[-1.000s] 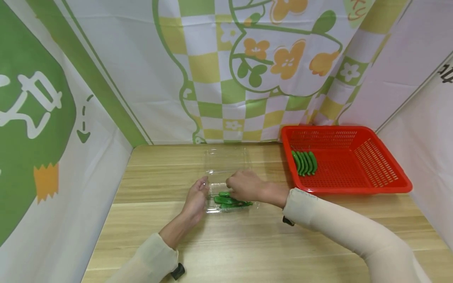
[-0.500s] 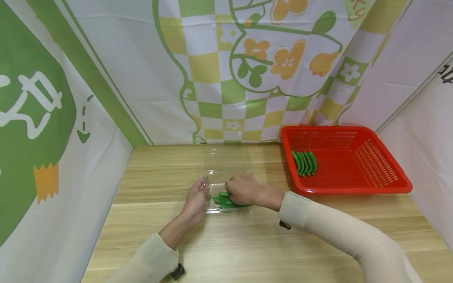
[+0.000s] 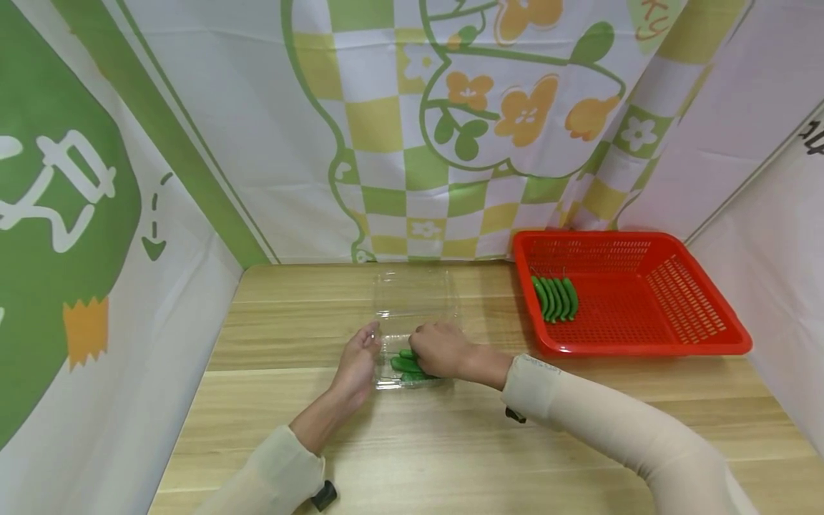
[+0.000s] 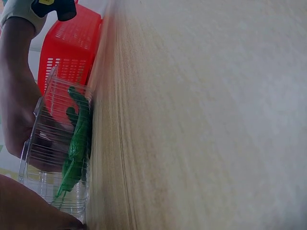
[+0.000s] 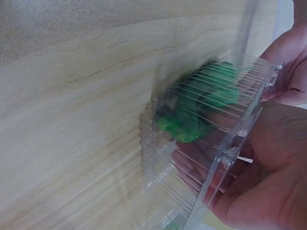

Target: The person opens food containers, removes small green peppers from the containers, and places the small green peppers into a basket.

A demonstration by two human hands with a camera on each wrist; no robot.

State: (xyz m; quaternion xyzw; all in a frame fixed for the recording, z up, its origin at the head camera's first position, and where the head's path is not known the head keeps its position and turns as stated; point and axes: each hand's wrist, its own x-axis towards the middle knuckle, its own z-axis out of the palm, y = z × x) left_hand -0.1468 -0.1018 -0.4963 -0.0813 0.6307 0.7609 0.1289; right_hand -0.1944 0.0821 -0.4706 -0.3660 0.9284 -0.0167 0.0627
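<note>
A clear plastic clamshell box (image 3: pixel 390 385) lies on the wooden table with its lid (image 3: pixel 415 292) folded back, away from the person. Several green chili peppers (image 3: pixel 405 365) lie inside, their stems toward the left wall. My left hand (image 3: pixel 357 361) grips that left wall, thumb up at the rim. Reaching over the right side, my right hand (image 3: pixel 440 349) has its fingers curled down at the peppers and hides their right ends. Through the ribbed wall (image 5: pixel 192 191) in the right wrist view, the fingers show around the green peppers (image 5: pixel 184 127).
To the right stands a red perforated basket (image 3: pixel 644 350), with several more green chili peppers (image 3: pixel 555 299) lined up along its left end. A printed curtain (image 3: pixel 386 143) hangs behind the table's back edge.
My right hand has shifted slightly left and toward the person inside the box, covering more of the peppers' right ends. The left hand keeps its place on the box wall.
</note>
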